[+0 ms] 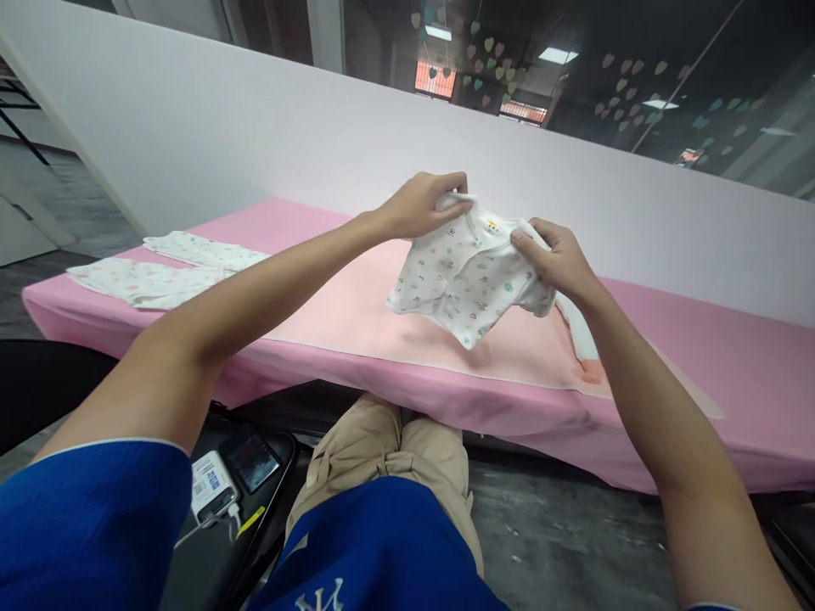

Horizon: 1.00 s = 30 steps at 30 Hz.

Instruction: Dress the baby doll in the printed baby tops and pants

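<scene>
A small white baby shirt [462,276] with a coloured print hangs in the air above the pink table [356,314]. My left hand [420,204] pinches its left shoulder, fingers closed on the cloth. My right hand [553,259] grips the right shoulder, next to the collar with its yellow label. The shirt's lower hem droops close to the paler pink mat [356,327] under it. One sleeve trails down behind my right forearm.
A second printed white garment [165,271] lies flat at the table's left end. A white partition wall [255,136] runs behind the table. A black chair [210,543] at lower left carries a phone [253,461] and a power bank [210,488].
</scene>
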Available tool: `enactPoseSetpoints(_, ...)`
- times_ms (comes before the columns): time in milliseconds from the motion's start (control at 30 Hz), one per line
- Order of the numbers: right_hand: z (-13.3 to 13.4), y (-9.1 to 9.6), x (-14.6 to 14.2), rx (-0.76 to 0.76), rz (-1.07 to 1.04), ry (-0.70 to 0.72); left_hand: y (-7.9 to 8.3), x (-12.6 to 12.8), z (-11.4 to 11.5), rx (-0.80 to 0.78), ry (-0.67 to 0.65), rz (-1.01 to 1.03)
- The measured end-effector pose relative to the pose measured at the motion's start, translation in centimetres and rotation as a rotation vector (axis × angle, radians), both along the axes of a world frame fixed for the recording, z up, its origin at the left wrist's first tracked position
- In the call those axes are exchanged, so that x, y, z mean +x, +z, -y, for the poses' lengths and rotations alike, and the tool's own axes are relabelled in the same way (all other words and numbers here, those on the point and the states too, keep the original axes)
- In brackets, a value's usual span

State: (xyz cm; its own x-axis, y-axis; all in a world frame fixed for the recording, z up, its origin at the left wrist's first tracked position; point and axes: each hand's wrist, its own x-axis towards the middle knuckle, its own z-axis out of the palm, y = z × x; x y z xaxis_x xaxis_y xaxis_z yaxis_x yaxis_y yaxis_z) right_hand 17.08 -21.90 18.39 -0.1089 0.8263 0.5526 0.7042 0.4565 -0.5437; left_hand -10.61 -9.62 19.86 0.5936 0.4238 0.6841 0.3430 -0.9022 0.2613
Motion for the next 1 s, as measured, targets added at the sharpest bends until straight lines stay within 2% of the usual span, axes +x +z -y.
enactPoseSetpoints(133,0.4,0.4,0.3,0.031,0.008,-0.037,0.6,-0.4,-1.0,0.06,0.025,-0.04)
enactPoseSetpoints(333,-0.8,-0.2,0.5,-0.008,-0.027,-0.056,-0.4,-0.5,-3.4,-0.029,0.013,-0.074)
enactPoseSetpoints(467,-1.9,-0.3,0.8,-0.048,0.005,-0.077,-0.4,-0.7,-4.4,-0.052,0.015,-0.078)
enactPoseSetpoints(600,-2.5,0.1,1.3,0.104,0.018,-0.123,0.2,-0.9,-4.5,-0.033,0.018,-0.032)
enactPoseSetpoints(700,-2.6,0.6,1.5,0.129,0.097,-0.149,0.7,-0.9,-4.4,-0.023,0.014,-0.079)
enactPoseSetpoints(800,-2.6,0.9,1.6,0.175,0.051,-0.162,1.1,-0.8,-4.4,0.002,0.033,-0.046)
enactPoseSetpoints(1000,-2.4,0.2,1.5,0.1,-0.071,-0.104,1.0,-0.5,-3.9,-0.033,0.013,-0.08)
